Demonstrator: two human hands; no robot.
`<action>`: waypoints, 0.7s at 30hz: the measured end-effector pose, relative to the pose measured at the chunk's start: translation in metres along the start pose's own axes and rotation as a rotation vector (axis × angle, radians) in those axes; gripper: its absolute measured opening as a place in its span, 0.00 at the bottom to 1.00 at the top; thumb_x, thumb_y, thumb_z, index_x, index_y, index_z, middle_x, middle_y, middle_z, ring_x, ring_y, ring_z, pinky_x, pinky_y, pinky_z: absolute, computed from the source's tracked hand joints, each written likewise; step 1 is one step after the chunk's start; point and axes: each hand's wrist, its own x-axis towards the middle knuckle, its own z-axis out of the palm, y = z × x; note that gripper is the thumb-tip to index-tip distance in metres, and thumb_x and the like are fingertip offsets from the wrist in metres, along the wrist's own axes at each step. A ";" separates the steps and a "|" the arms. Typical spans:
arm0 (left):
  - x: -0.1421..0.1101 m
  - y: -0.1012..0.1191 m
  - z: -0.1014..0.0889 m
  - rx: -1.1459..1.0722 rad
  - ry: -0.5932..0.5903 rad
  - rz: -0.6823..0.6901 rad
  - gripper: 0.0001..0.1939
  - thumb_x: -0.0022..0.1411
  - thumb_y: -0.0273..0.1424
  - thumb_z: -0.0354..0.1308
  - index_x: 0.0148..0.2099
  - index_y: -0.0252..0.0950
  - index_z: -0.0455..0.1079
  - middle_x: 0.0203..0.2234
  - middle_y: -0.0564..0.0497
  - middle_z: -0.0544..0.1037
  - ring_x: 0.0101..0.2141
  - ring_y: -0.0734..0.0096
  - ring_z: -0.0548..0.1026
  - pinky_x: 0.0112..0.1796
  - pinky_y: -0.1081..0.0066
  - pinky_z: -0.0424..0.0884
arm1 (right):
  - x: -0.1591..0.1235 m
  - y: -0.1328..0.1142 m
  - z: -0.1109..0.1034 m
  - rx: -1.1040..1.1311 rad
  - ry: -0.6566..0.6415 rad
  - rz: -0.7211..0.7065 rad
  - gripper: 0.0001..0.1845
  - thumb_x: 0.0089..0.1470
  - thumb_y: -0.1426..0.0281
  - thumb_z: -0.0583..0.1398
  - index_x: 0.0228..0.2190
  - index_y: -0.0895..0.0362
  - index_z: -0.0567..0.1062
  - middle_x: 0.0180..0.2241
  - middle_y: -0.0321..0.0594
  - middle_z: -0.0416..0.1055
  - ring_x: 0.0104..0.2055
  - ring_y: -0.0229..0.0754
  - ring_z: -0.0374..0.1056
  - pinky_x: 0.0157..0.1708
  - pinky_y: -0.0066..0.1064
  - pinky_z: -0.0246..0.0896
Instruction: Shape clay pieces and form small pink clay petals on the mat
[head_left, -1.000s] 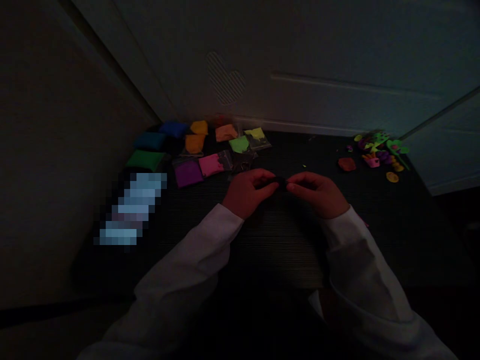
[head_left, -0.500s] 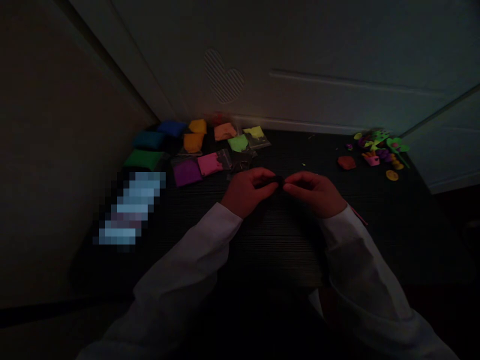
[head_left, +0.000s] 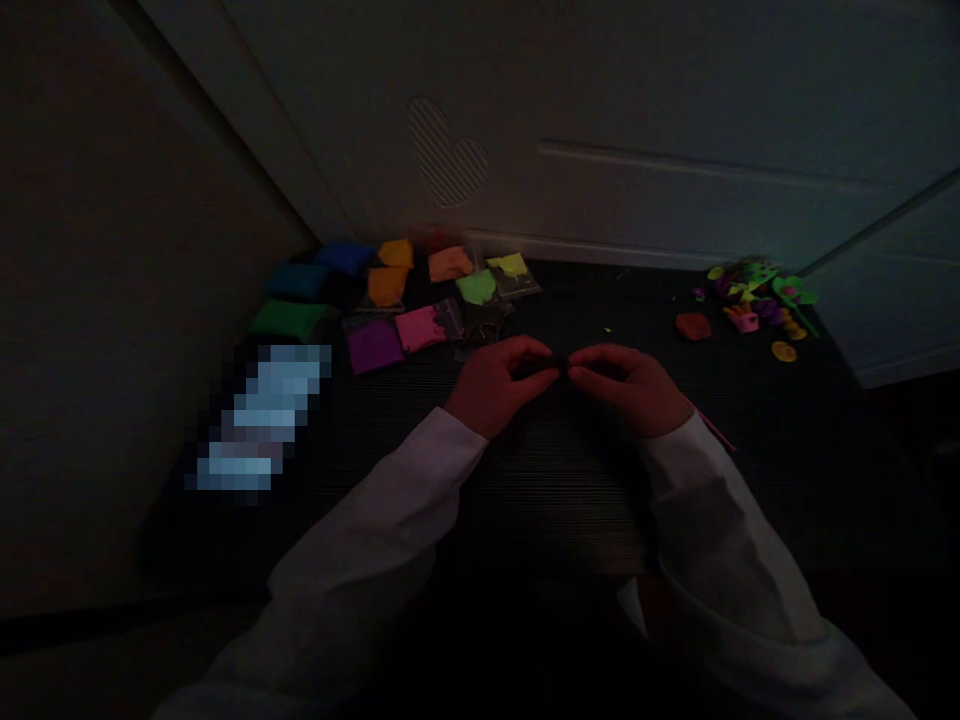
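Near the front, a blurred, glowing pale-blue rectangle is lying at the left, and a thin pink strand is running out beside the right wrist, partly hidden by the sleeve. Mid-table, the left hand and right hand are pinching a small dark piece between their fingertips, above the black wood-grain table. A clear plastic bag with dark contents is lying just beyond the left hand; purple and pink packets are sitting left of it. Farther right, a flattened reddish lump is resting near a pile of multicoloured small shapes. Packets in several colours are lining the wall side. Orientation: the dark piece is bridging the fingertips; its pointing direction and long axis are staying unreadable, too small and dark.
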 end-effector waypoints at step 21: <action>0.001 -0.007 0.003 -0.030 0.023 -0.028 0.08 0.49 0.33 0.54 0.33 0.35 0.65 0.28 0.53 0.72 0.30 0.74 0.71 0.32 0.71 0.66 | 0.001 0.002 0.000 -0.027 0.033 0.003 0.09 0.39 0.67 0.61 0.27 0.56 0.72 0.26 0.34 0.70 0.29 0.35 0.65 0.32 0.29 0.59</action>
